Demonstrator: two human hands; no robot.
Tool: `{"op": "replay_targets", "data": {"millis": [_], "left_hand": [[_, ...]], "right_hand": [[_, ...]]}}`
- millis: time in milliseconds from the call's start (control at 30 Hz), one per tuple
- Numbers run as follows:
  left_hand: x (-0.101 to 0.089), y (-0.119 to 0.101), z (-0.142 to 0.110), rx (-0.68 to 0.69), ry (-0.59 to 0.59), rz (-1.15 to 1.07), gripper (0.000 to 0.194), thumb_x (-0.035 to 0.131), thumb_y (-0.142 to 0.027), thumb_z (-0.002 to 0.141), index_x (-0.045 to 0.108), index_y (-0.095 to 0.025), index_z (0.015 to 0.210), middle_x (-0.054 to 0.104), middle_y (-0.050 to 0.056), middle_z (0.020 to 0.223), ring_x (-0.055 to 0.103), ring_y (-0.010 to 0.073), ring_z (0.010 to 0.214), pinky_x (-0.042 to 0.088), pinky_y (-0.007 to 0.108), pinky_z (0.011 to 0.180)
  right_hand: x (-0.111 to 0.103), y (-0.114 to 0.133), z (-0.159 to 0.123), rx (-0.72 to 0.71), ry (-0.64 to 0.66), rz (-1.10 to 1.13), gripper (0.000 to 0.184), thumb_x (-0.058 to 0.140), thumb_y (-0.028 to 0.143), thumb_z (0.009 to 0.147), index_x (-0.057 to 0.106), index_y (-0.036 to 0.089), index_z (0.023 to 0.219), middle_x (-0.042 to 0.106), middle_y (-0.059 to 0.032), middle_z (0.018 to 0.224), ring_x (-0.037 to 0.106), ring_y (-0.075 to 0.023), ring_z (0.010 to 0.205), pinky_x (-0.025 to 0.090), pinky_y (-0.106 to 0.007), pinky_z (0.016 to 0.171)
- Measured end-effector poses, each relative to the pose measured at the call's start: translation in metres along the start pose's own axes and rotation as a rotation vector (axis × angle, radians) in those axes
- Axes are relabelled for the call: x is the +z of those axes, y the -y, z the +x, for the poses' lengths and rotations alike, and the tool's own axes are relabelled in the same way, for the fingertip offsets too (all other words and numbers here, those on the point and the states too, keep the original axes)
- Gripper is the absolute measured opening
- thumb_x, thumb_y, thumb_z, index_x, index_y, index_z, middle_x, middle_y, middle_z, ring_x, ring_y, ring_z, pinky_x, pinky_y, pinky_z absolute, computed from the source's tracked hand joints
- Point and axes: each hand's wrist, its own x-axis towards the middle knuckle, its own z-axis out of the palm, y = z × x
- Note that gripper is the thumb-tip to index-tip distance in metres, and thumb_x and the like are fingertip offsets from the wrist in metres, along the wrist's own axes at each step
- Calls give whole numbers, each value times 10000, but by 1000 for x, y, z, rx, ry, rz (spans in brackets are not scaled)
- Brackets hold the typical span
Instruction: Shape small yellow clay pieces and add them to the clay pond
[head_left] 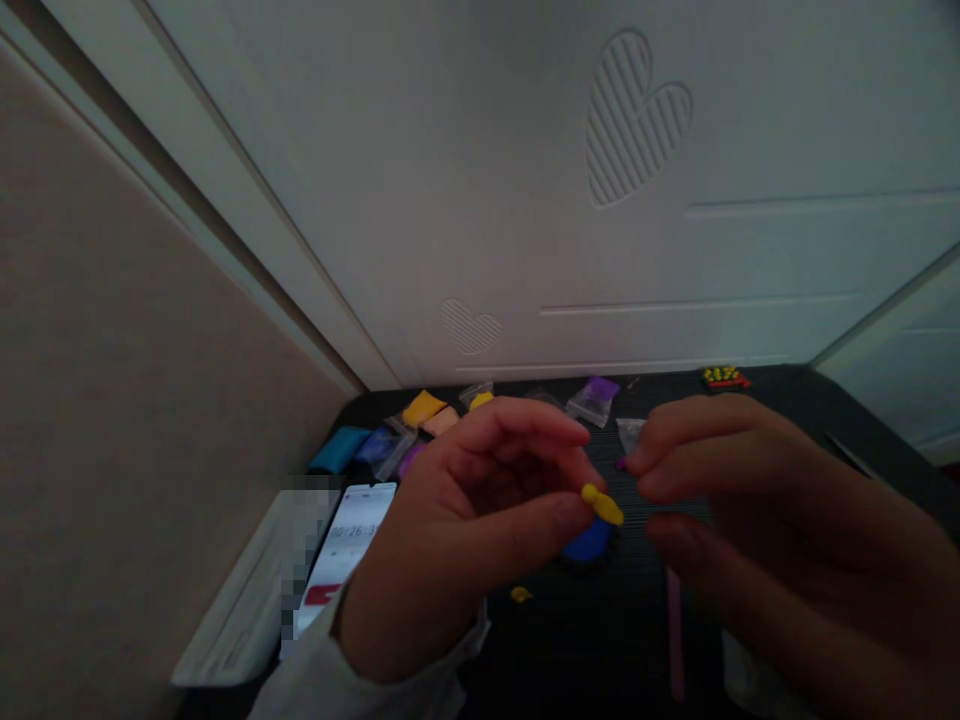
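Observation:
My left hand (480, 520) is raised over a dark tabletop (795, 400), its thumb and fingers pinched on a small yellow clay piece (602, 504). My right hand (757, 520) is close to the right of it, fingers curled and pressed together; whether it holds anything is hidden. Below the clay lies a blue clay disc (589, 543) on the table. A yellow clay crumb (520, 595) rests lower left of it. A pink stick tool (675, 630) lies under my right hand.
Small bags of coloured clay lie at the back: orange (422, 407), pink (441, 421), blue (341, 448), purple (596, 398). A phone showing a timer (349, 550) rests at the left on a white ledge. A small red and yellow item (724, 377) sits far right. A white panelled wall stands behind.

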Motion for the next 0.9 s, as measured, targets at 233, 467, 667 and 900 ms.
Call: {"op": "replay_targets", "data": {"millis": [233, 467, 667, 900], "left_hand": [[5, -2, -3, 110, -66, 129, 247, 631, -58, 672, 601, -231, 846, 612, -28, 743, 551, 93, 725, 458, 188, 657], [3, -1, -3, 135, 5, 206, 279, 626, -58, 682, 587, -243, 886, 602, -27, 770, 541, 104, 754, 452, 220, 697], [4, -6, -6, 110, -6, 293, 328, 641, -98, 672, 575, -260, 949, 608, -13, 833, 560, 139, 813, 462, 261, 755], [9, -11, -7, 86, -76, 372, 323, 634, -72, 673, 588, -278, 917, 615, -34, 812, 575, 112, 785, 469, 215, 746]], "right_hand": [[6, 1, 2, -12, -3, 33, 164, 611, 123, 698, 575, 151, 856, 593, -18, 841, 554, -93, 836, 493, -169, 724], [10, -1, 2, 1, -7, 15, 166, 601, 102, 702, 576, 166, 854, 588, -7, 847, 546, -90, 835, 495, -195, 732], [9, -4, 1, -2, -21, -51, 183, 592, 94, 703, 567, 180, 862, 588, 0, 850, 543, -99, 843, 483, -219, 716], [11, -4, 3, -52, -5, -116, 207, 598, 71, 683, 569, 157, 869, 592, -15, 833, 546, -113, 804, 488, -264, 693]]}}
